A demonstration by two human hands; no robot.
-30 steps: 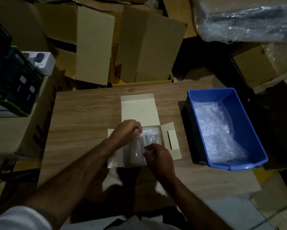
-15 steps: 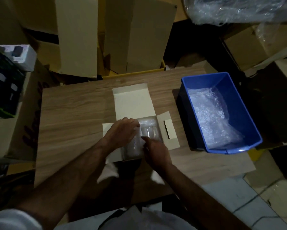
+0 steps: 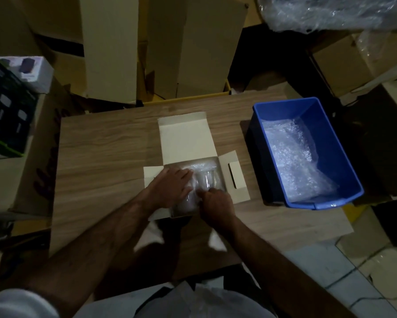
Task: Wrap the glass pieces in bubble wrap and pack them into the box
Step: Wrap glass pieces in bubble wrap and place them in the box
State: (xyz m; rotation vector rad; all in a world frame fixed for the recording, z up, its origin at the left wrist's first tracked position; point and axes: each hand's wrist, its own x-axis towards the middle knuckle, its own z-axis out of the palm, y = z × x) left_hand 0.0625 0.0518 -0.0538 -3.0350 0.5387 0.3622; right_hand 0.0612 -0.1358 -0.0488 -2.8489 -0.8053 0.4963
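The room is dim. A wood-grain table (image 3: 105,157) fills the middle. Beyond its far edge, at twelve o'clock, flattened and open cardboard cartons (image 3: 114,47) stand crowded together. At nine o'clock a dark crate (image 3: 4,111) sits beside a small white carton (image 3: 35,72). More brown cartons (image 3: 339,65) pile up at two o'clock. Pale floor tiles (image 3: 330,267) show at five o'clock.

Open box (image 3: 186,138) on wood table (image 3: 105,157), wrapped glass (image 3: 206,177) inside under flat left hand (image 3: 170,189) and curled right hand (image 3: 217,203), blue bin (image 3: 344,157) with bubble wrap (image 3: 291,157) just beside, cartons (image 3: 192,42) behind.
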